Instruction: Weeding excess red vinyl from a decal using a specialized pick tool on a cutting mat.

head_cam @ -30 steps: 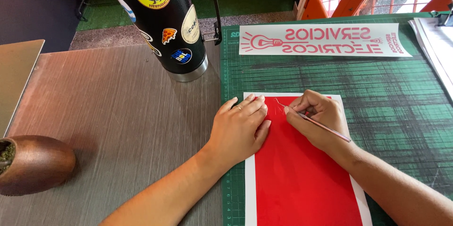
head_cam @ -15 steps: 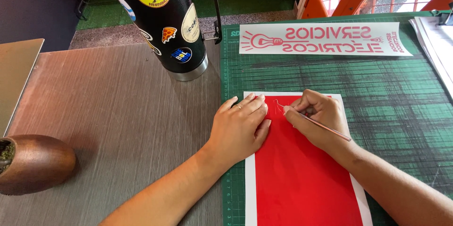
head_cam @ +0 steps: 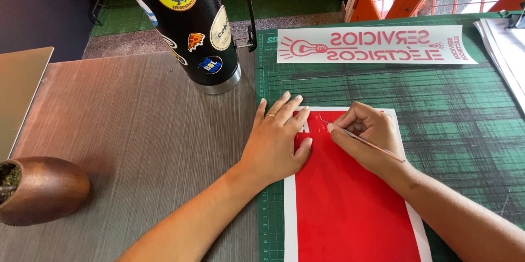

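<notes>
A red vinyl sheet [head_cam: 350, 207] on white backing lies on a green cutting mat [head_cam: 465, 109]. My left hand [head_cam: 276, 139] rests flat on the sheet's upper left corner, fingers spread, with a ring on one finger. My right hand [head_cam: 366, 136] grips a thin metal pick tool [head_cam: 363, 139] like a pen. The tool's tip touches the red sheet near its top edge, just right of my left fingertips.
A white strip with mirrored pink lettering and a bulb drawing [head_cam: 377, 46] lies at the mat's far side. A black flask covered in stickers [head_cam: 191, 27] stands on the grey table [head_cam: 136, 131]. A brown gourd cup [head_cam: 41, 188] sits at the left. White papers [head_cam: 508, 48] lie at the right edge.
My right hand and the tool's tip have shifted slightly left along the sheet's top edge. My left hand has stayed flat in place.
</notes>
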